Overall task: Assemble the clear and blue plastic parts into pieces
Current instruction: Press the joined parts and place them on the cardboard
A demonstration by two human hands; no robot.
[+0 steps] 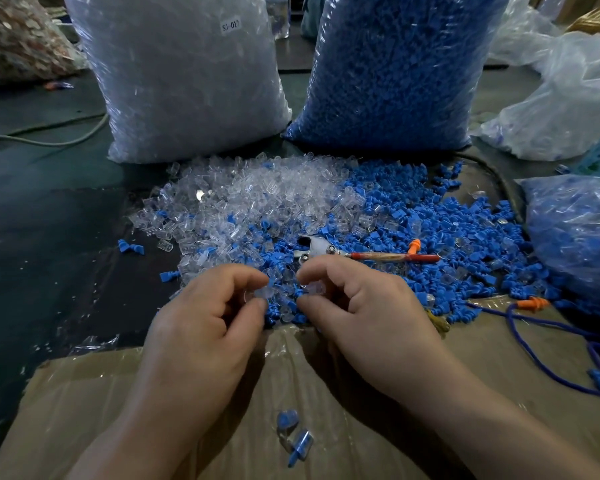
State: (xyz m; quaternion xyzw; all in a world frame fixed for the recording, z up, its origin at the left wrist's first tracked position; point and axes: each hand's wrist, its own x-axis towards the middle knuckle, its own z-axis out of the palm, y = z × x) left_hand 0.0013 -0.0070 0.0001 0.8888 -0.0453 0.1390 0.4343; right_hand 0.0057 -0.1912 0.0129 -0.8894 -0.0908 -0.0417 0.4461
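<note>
Just above the near edge of the mixed pile (326, 216), the left hand (201, 323) pinches a clear part (260, 293) with thumb and forefinger; the right hand (368, 313) pinches a second clear part (313, 289) likewise. Mating well probably needs one of the blue parts (413, 216) lined straight with the clear opening before pressing. Finished pieces (293, 434) lie on the cardboard (153, 393).

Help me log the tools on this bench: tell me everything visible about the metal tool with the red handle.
The tool lies flat on the pile of blue parts, just beyond the right hand. Its head is bright, silvery metal, angular, with two round rivets or bolts showing. A thin red handle, worn pale along the middle, runs out to the right. Nobody holds it; the hand's knuckle hides the head's near edge, so contact there cannot be told.
</note>
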